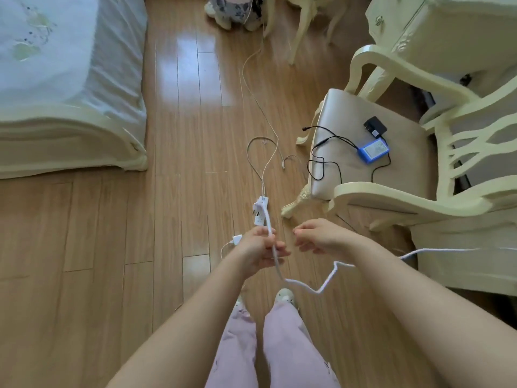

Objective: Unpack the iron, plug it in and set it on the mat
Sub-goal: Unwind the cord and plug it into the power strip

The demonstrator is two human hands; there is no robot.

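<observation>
My left hand [258, 252] grips a white braided power cord [307, 287] a short way behind its white plug [258, 206]. The plug sticks up past my fingers, over a white power strip [258, 217] lying on the wooden floor. From my left hand the cord sags in kinks, then runs off to the right edge. Just to the right of the cord, my right hand [316, 238] hovers with loosely curled fingers and holds nothing. The iron and the mat are out of view.
A cream armchair [391, 191] stands at the right, its seat carrying a blue device [373, 149], a black adapter [375, 127] and black wires. A bed [70, 107] fills the left. Thin white cables [263, 152] trail across the floor. A cream cabinet [447, 37] stands at the upper right.
</observation>
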